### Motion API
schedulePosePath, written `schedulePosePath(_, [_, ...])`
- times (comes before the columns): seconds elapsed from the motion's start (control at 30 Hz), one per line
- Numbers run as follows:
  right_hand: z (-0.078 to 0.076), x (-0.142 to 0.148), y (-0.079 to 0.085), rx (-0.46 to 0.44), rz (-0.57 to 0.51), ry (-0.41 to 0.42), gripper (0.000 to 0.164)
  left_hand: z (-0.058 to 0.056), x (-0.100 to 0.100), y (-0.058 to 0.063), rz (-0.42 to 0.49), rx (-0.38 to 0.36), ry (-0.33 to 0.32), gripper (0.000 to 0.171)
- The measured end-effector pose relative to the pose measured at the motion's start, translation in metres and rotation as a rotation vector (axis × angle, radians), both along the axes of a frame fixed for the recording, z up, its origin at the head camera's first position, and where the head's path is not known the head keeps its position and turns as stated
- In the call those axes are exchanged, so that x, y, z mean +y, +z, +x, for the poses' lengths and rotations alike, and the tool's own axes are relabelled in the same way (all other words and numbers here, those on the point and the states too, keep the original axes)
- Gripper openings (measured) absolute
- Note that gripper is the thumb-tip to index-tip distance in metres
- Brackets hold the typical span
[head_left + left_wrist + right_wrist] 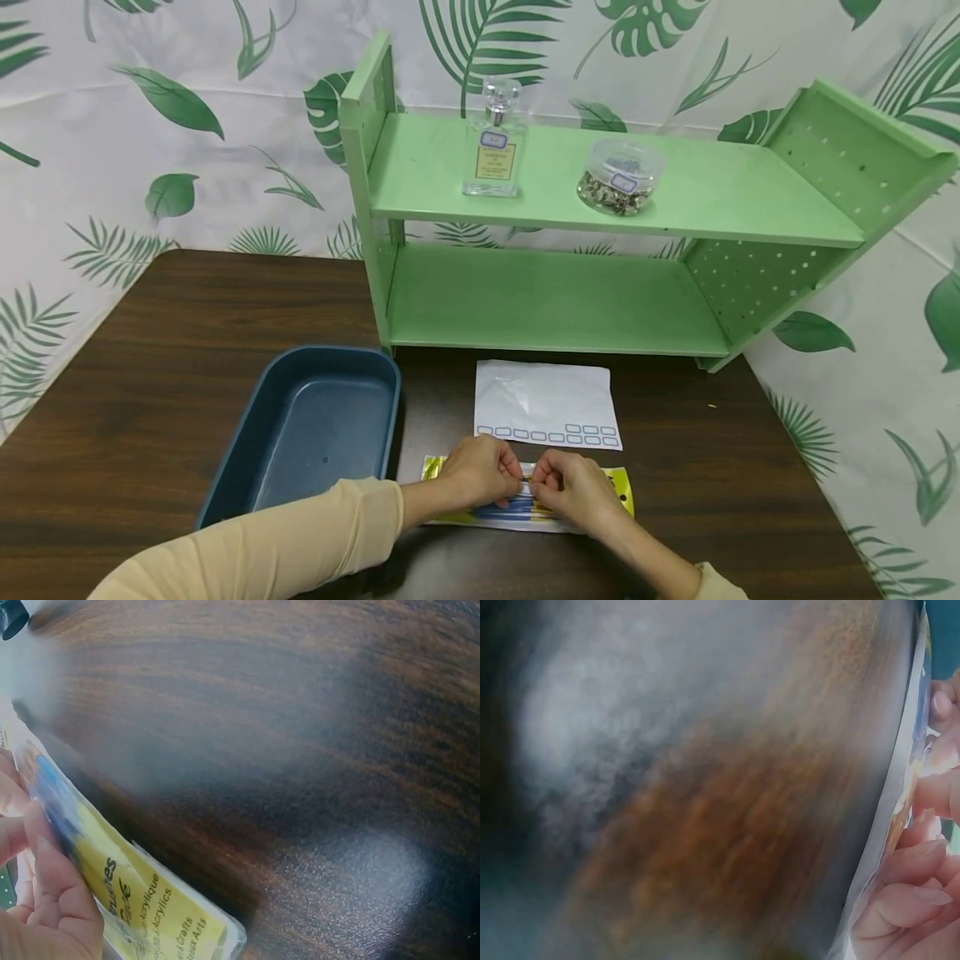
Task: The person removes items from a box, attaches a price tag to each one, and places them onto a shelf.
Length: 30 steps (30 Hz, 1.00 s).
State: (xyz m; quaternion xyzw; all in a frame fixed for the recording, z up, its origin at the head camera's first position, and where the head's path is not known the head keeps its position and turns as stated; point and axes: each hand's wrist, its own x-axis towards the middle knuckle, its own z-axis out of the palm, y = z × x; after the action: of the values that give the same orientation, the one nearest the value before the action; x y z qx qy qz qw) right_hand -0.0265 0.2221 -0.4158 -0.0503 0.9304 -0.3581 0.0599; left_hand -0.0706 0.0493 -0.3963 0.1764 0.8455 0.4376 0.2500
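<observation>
A flat yellow pack of paintbrushes (621,492) lies on the table in front of the person, its blue and yellow brushes showing through the middle. Over its centre the left hand (478,472) and right hand (579,490) meet, thumbs and index fingers pinching a small white label (526,488) between them. Printed words on the pack's yellow end (176,907) are readable in the left wrist view, beside the curled left fingers (64,896). In the right wrist view, the right fingers (911,900) bend close over the pack's edge. Fingers partly hide the label.
A white sheet with blue-outlined labels (543,396) lies just behind the pack. To the left stands a dark blue tray (288,375). At the back, a green shelf (555,292) bears a perfume bottle (495,142) and a lidded clear jar (618,177), both labelled.
</observation>
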Motion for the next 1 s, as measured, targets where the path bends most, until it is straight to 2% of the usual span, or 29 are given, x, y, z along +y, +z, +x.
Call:
schedulePosePath(0.4, [-0.0008,0.0018,-0.0009,-0.015,-0.026,0.019,0.016,-0.0018,0.0025,-0.0003,-0.049,0.054,-0.045,0.018])
schedulePosePath(0.63, [-0.0012,0.0042,-0.0007,-0.023,-0.045,0.030,0.015,-0.0026,0.0031,-0.0002,-0.062,0.032,-0.046,0.016])
schedulePosePath(0.8, [0.0001,0.0058,-0.0016,0.017,-0.014,0.003,0.020,-0.0032,0.0023,-0.0003,-0.065,0.025,-0.050,0.018])
schedulePosePath(1.0, [0.0016,0.0059,-0.0010,0.099,0.081,-0.029,0.028,-0.0038,0.0011,-0.0003,-0.072,0.041,-0.061,0.020])
